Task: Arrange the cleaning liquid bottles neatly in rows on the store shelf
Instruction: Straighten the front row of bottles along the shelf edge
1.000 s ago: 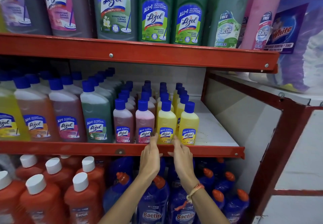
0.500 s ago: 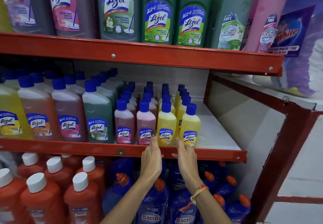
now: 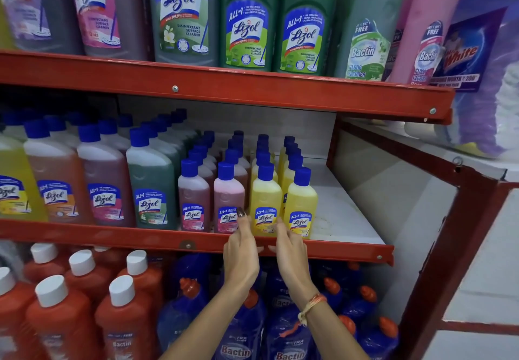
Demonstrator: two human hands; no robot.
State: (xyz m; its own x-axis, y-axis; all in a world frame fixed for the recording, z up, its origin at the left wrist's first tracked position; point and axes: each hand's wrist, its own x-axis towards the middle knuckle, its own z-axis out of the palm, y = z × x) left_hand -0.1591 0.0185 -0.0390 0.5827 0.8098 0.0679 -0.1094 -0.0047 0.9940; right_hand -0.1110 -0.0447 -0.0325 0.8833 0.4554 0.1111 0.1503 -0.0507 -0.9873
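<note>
Four rows of small blue-capped Lizol bottles stand on the middle shelf (image 3: 348, 248): two pinkish rows on the left, two yellow rows on the right. The front bottle of the left yellow row (image 3: 265, 199) stands upright at the shelf lip. My left hand (image 3: 241, 256) reaches up with straight fingers against its left side, next to the front pink bottle (image 3: 229, 199). My right hand (image 3: 292, 258) presses its right side, fingers slipped in before the other front yellow bottle (image 3: 302, 205). The bottle is clasped between both hands.
Larger Lizol bottles (image 3: 151, 188) fill the shelf to the left. Bare white shelf (image 3: 342, 213) lies right of the yellow rows, bounded by a red frame post (image 3: 438, 261). Big bottles line the top shelf (image 3: 252, 90). Orange (image 3: 67, 317) and blue Bactin bottles (image 3: 236, 337) stand below.
Both hands have stayed on either side of the front yellow bottle, edging slightly upward along it. The view has shifted a little; no bottle has visibly changed place.
</note>
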